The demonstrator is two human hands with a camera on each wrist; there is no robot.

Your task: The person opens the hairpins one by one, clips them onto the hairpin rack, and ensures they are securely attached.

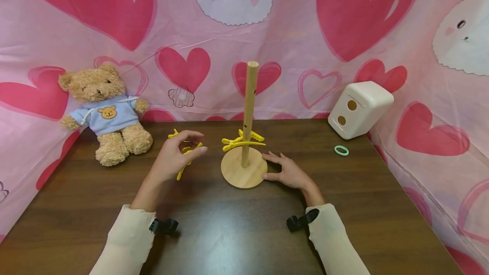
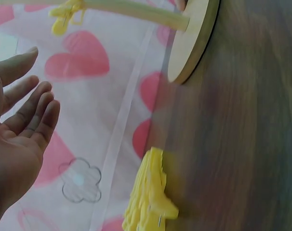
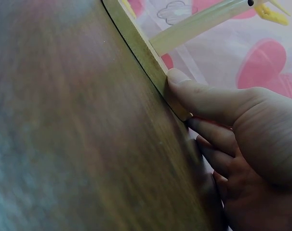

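A wooden stand, with an upright pole [image 1: 250, 109] on a round base [image 1: 244, 177], stands mid-table. Yellow hair clips [image 1: 244, 142] sit on the pole a little above the base, jutting out sideways. My right hand [image 1: 288, 172] holds the base's right edge between thumb and fingers, as the right wrist view shows with the thumb [image 3: 204, 98] on the rim. To the left, my left hand [image 1: 177, 154] hovers with fingers loosely bent and nothing in them. Several more yellow hair clips [image 2: 148, 197] lie on the table under it, partly hidden in the head view.
A teddy bear [image 1: 108, 116] in a blue top sits at the back left. At the back right a white box [image 1: 361, 109] with two round holes leans near the pink heart-print cloth [image 1: 298, 46]. A mint green ring [image 1: 341, 150] lies in front of the box on the brown table [image 1: 229, 232].
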